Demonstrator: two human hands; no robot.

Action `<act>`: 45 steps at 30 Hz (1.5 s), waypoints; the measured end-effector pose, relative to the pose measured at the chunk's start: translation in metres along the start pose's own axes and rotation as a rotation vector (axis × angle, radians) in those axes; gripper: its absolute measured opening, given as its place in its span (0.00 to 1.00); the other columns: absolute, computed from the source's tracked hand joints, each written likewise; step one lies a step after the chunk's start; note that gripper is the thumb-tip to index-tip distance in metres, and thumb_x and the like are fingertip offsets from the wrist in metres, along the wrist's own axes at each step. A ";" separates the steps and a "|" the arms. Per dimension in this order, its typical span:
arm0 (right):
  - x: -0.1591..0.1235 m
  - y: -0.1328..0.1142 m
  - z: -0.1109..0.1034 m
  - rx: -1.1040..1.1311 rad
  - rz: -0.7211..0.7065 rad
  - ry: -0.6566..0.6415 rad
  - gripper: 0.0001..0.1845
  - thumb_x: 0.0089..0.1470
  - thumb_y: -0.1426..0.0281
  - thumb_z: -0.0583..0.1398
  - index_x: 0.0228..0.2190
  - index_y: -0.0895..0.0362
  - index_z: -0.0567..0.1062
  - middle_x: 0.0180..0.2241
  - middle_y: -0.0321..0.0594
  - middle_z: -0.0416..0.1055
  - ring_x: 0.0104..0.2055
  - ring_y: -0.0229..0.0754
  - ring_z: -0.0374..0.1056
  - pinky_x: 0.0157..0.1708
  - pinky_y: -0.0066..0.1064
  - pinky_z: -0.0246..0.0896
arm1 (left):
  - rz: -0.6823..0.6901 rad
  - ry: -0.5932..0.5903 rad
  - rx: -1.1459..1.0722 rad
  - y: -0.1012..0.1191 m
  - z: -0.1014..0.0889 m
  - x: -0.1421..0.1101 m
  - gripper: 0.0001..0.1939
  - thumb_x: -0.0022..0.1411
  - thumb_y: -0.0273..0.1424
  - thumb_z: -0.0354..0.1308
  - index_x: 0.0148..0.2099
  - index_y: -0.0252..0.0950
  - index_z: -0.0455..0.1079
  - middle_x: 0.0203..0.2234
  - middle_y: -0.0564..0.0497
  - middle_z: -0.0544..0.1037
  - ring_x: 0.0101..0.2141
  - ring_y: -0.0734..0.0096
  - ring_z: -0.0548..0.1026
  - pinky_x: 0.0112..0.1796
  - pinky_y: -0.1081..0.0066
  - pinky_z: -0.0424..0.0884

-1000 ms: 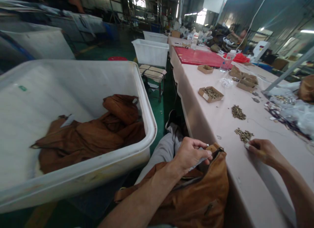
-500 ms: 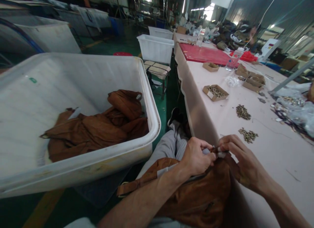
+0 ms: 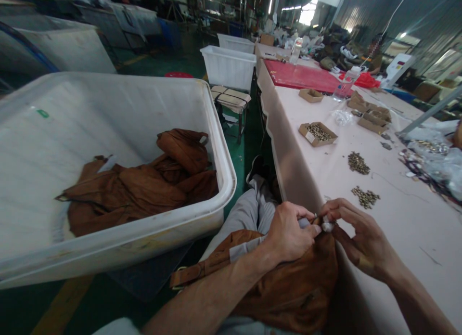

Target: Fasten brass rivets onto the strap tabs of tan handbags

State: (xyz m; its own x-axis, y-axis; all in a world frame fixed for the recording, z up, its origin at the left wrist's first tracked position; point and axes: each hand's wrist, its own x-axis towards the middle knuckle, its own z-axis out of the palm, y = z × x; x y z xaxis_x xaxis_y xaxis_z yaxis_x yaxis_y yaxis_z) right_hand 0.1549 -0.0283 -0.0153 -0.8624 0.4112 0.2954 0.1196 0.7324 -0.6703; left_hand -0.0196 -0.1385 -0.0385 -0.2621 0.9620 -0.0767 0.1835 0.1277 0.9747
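Observation:
A brown bag lies in my lap against the edge of the long pale table. My left hand is closed, gripping the bag's top edge by its zipper. My right hand meets it there, fingers pinched on a small piece at the same spot; I cannot make out what that piece is. Two little heaps of small metal parts lie on the table just beyond my right hand.
A big white plastic tub at my left holds more brown bags. Small cardboard boxes of metal parts, plastic bags, a red sheet and a bottle sit farther along the table. A stool and white bins stand in the green-floored aisle.
My right hand left the heap of metal parts on the table and came back to the bag's top edge beside my left hand. The view shifted slightly.

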 end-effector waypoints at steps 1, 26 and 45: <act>0.000 0.001 -0.001 0.030 0.030 -0.008 0.03 0.66 0.71 0.57 0.37 0.53 0.71 0.44 0.45 0.71 0.46 0.49 0.70 0.46 0.41 0.65 | 0.027 0.018 0.039 0.001 0.000 -0.001 0.08 0.55 0.31 0.64 0.36 0.33 0.81 0.25 0.48 0.80 0.28 0.67 0.75 0.27 0.73 0.63; -0.009 0.009 -0.014 0.301 0.330 -0.167 0.17 0.62 0.56 0.63 0.43 0.57 0.74 0.38 0.44 0.77 0.38 0.47 0.72 0.36 0.34 0.68 | 0.206 -0.021 0.292 0.014 0.002 -0.011 0.09 0.56 0.28 0.66 0.41 0.36 0.75 0.32 0.49 0.80 0.32 0.63 0.77 0.32 0.68 0.64; -0.034 0.035 -0.078 0.195 0.242 -0.102 0.24 0.58 0.53 0.65 0.49 0.56 0.74 0.42 0.47 0.74 0.44 0.53 0.70 0.44 0.41 0.68 | 0.167 0.079 0.621 0.045 -0.103 -0.064 0.12 0.57 0.27 0.62 0.44 0.40 0.77 0.35 0.49 0.80 0.36 0.60 0.77 0.38 0.67 0.67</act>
State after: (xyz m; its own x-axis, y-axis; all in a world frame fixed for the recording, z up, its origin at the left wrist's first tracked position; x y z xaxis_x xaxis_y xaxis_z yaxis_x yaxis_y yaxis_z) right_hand 0.2270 0.0258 0.0045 -0.8666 0.4966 0.0487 0.2389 0.4986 -0.8333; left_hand -0.0924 -0.2189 0.0315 -0.2468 0.9634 0.1044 0.7353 0.1160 0.6678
